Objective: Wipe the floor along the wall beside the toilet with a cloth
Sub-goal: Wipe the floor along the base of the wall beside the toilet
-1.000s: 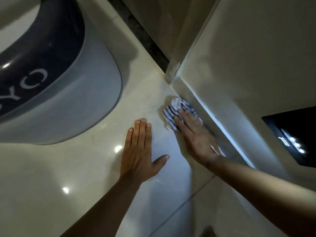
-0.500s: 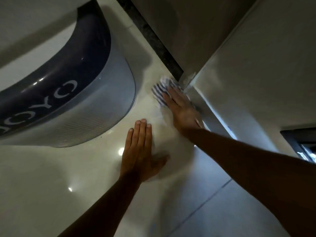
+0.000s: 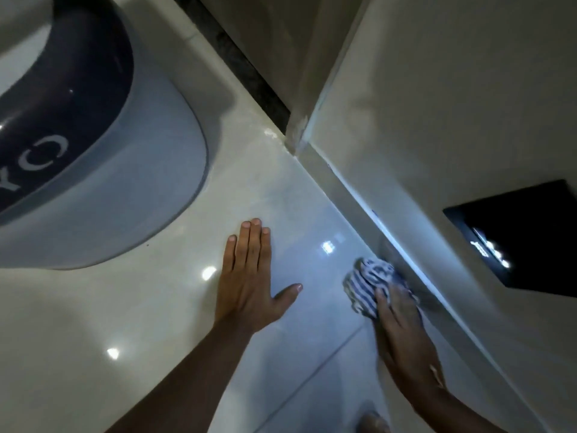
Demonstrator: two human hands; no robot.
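A crumpled blue-and-white striped cloth (image 3: 370, 281) lies on the glossy pale floor tiles (image 3: 175, 307), right against the foot of the wall (image 3: 402, 126) on the right. My right hand (image 3: 402, 335) presses flat on the cloth's near end, fingers stretched over it. My left hand (image 3: 249, 276) rests palm-down on the floor in the middle, fingers together and thumb out, holding nothing. The toilet (image 3: 103, 182), white-grey with a dark band carrying white letters, fills the upper left.
A dark strip (image 3: 249, 76) runs along the far wall to the corner (image 3: 295, 145). A black panel (image 3: 524, 235) with small lights is set in the right wall. A grout line (image 3: 312, 367) crosses the tiles near my arms. A toe (image 3: 371, 423) shows at the bottom edge.
My right hand has dragged the cloth back from the far corner along the wall toward me. My left hand has stayed planted on the floor.
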